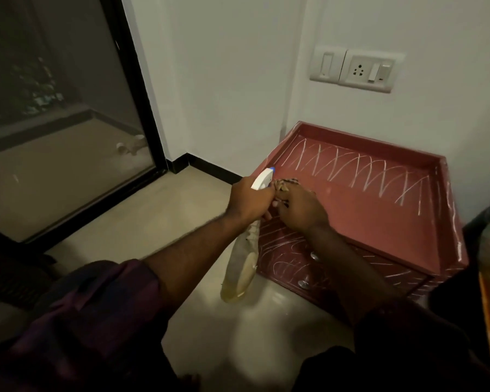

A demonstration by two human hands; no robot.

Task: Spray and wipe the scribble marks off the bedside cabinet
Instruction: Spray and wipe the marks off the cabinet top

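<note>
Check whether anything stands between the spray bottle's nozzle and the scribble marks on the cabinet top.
Nothing lies on the cabinet top between the nozzle and the scribble marks. Only the cloth, bunched in the right hand, sits close beside the nozzle and might catch spray.

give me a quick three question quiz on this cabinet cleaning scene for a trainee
1. True or false: the left hand grips the spray bottle.
2. Where are the scribble marks? A) on the cabinet top and the drawer fronts B) on the cabinet top only C) on the drawer fronts only
3. Fill in: the right hand holds a ____ beside the nozzle.

Key: 1 true; 2 A; 3 cloth
</note>
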